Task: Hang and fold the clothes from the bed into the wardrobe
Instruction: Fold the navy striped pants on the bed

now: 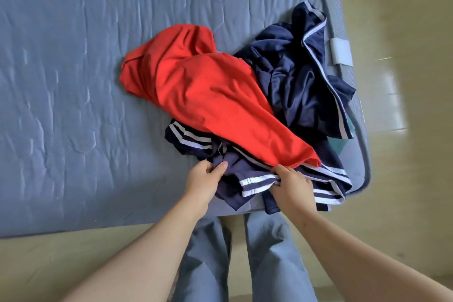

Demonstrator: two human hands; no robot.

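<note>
bare forearms (152, 247), grey-blue trousers (206, 265)

- The single head-worn, wide-angle view looks steeply down from a standing person's head onto the near edge of the bed (61, 105).
- It sits close, with the clothes pile (196, 86) filling the centre within arm's reach.

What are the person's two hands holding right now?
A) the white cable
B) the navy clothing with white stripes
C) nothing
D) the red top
B: the left hand and right hand both grip navy clothing with white stripes at the near edge of the bed; the red top just lies over it.
</note>
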